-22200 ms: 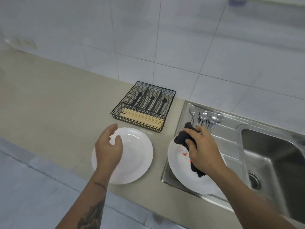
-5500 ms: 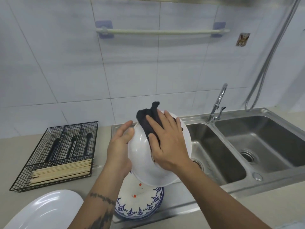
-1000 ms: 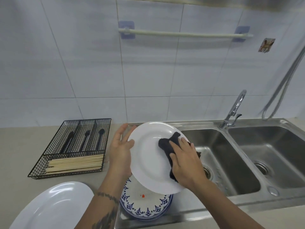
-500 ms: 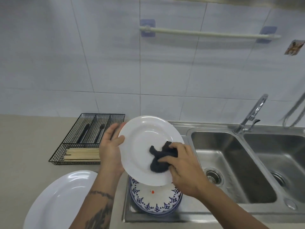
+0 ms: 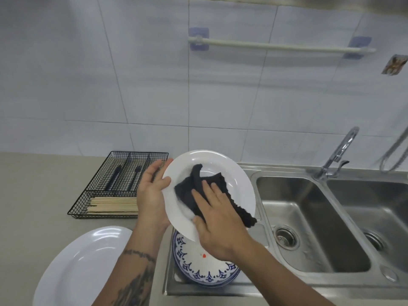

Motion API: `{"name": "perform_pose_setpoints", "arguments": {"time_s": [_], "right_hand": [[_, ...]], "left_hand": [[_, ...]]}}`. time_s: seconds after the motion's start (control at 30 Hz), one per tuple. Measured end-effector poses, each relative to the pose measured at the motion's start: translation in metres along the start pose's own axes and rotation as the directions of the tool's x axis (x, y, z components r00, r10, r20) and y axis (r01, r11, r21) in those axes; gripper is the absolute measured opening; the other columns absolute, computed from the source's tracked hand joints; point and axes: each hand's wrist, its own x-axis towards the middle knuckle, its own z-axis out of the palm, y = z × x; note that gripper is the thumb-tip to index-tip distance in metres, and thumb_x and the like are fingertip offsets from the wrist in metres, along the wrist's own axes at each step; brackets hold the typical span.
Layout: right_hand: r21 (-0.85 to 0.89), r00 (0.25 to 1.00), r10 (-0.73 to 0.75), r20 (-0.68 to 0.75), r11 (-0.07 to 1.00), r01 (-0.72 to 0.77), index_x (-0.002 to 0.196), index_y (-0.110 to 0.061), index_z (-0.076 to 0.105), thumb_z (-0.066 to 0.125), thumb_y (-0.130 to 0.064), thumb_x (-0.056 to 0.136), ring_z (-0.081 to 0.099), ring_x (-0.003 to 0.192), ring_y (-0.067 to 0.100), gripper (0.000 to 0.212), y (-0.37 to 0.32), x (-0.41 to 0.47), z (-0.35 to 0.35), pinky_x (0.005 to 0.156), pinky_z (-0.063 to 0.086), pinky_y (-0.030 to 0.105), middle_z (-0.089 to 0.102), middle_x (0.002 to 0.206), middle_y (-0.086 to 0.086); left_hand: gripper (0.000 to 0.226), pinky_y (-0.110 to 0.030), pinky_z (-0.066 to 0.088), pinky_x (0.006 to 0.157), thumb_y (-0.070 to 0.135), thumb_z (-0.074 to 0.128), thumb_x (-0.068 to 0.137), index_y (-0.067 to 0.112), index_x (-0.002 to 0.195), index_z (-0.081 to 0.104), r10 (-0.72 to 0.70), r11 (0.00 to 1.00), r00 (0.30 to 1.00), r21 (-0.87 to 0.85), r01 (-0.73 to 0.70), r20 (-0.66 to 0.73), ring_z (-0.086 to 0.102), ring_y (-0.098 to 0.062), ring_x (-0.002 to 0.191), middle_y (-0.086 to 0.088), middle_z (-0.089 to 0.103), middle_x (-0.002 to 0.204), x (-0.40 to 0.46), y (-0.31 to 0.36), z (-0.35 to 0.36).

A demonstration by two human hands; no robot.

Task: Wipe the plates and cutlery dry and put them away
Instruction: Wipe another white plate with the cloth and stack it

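Head view: looking down at a beige countertop [image 5: 33,195] and a stainless steel double sink [image 5: 331,217].
Left hand [image 5: 152,195]: gripping the left rim of a round white plate [image 5: 238,184], thumb over the front edge, fingers spread behind; holding it tilted in the air.
Right hand [image 5: 218,219]: pressing a dark crumpled cloth [image 5: 192,191] flat against the plate's face, fingers extended and close together.
Below the held plate: lying on the steel draining board, a blue-patterned white plate [image 5: 198,266], bearing a small red speck.
Near left: resting on the countertop, a second plain white plate [image 5: 84,266].
Behind the left hand: sitting against the tiled wall, a black wire cutlery tray [image 5: 114,186], containing dark-handled cutlery [image 5: 117,175] in the rear compartments and pale wooden chopsticks [image 5: 112,205] in the front one.
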Motion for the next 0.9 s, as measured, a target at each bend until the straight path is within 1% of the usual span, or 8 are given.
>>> {"name": "perform_pose_setpoints", "arguments": {"time_s": [0.17,0.27,0.37,0.47,0.6,0.67,0.73,0.9], "right_hand": [[0.003,0.995,0.080,-0.059,0.997,-0.080,0.156,-0.032,-0.002,0.031,-0.040,0.098,-0.019,0.148,0.018,0.066,0.001,0.016,-0.002,0.121,-0.008,0.044,-0.016,0.163,-0.003],[0.012,0.998,-0.051,-0.027,0.999,0.051,0.155,-0.035,0.009,0.035,-0.036,0.098,-0.014,0.149,0.013,0.063,-0.001,0.011,-0.002,0.122,-0.007,0.042,-0.007,0.164,-0.008],[0.079,0.978,-0.209,0.028,0.975,0.206,0.150,-0.035,0.030,0.039,-0.029,0.098,0.000,0.149,0.008,0.053,-0.003,-0.001,-0.003,0.120,-0.004,0.027,0.010,0.163,-0.014],[0.105,0.951,-0.309,0.016,0.946,0.306,0.136,-0.030,0.054,0.047,-0.020,0.095,0.030,0.137,0.007,0.043,-0.001,-0.011,-0.002,0.111,0.013,0.015,0.040,0.149,-0.013],[-0.046,0.948,-0.317,-0.044,0.948,0.315,0.113,-0.020,0.070,0.069,-0.007,0.072,0.061,0.102,0.022,0.044,-0.006,0.003,0.017,0.089,0.054,0.037,0.065,0.116,-0.002],[-0.021,0.967,-0.238,-0.092,0.971,0.237,0.116,-0.018,0.070,0.068,-0.001,0.072,0.061,0.103,0.025,0.047,-0.014,0.017,0.028,0.088,0.055,0.043,0.065,0.117,0.000],[0.121,0.978,-0.162,-0.131,0.977,0.178,0.123,-0.018,0.066,0.058,0.000,0.083,0.055,0.110,0.021,0.044,-0.022,0.028,0.034,0.096,0.048,0.039,0.061,0.124,-0.002],[0.444,0.983,-0.088,-0.162,0.883,0.152,0.121,-0.019,0.067,0.050,0.001,0.092,0.053,0.101,-0.002,0.038,-0.046,0.039,0.036,0.089,0.035,0.005,0.062,0.115,-0.010]], "left_hand": [[0.045,-0.047,0.053,0.095,-0.018,0.040,0.089,0.016,0.111,0.060,-0.049,0.999,0.997,0.015,0.048,0.052,0.064,-0.034,0.119,-0.010,0.069,0.127,-0.006,-0.009,0.007],[0.045,-0.046,0.056,0.091,-0.018,0.039,0.089,0.016,0.110,0.061,-0.039,0.999,0.999,-0.003,0.039,0.032,0.067,-0.032,0.112,-0.011,0.070,0.124,-0.004,-0.003,0.004],[0.046,-0.044,0.056,0.086,-0.018,0.040,0.089,0.018,0.110,0.060,-0.017,1.000,0.999,-0.025,0.016,-0.034,0.069,-0.029,0.104,-0.006,0.075,0.111,-0.002,0.006,-0.012],[0.045,-0.042,0.056,0.084,-0.016,0.042,0.089,0.019,0.112,0.058,0.007,1.000,0.994,-0.023,-0.010,-0.108,0.070,-0.024,0.101,-0.002,0.075,0.110,-0.005,0.018,-0.038],[0.045,-0.044,0.054,0.089,-0.013,0.045,0.089,0.021,0.114,0.059,0.083,0.997,0.965,0.029,-0.078,-0.248,0.068,-0.024,0.107,0.001,0.071,0.120,-0.012,0.038,-0.084],[0.043,-0.043,0.055,0.088,-0.013,0.044,0.088,0.019,0.112,0.059,0.133,0.991,0.943,0.047,-0.125,-0.305,0.068,-0.024,0.108,0.002,0.073,0.118,-0.019,0.047,-0.107],[0.043,-0.042,0.055,0.087,-0.013,0.046,0.088,0.019,0.112,0.060,0.190,0.980,0.902,0.127,-0.151,-0.388,0.069,-0.024,0.105,0.005,0.075,0.112,-0.030,0.056,-0.126],[0.043,-0.029,0.054,0.084,-0.012,0.047,0.090,0.015,0.121,0.058,0.339,0.932,0.751,0.308,-0.189,-0.566,0.068,-0.017,0.110,0.005,0.073,0.113,-0.057,0.073,-0.181]]}}
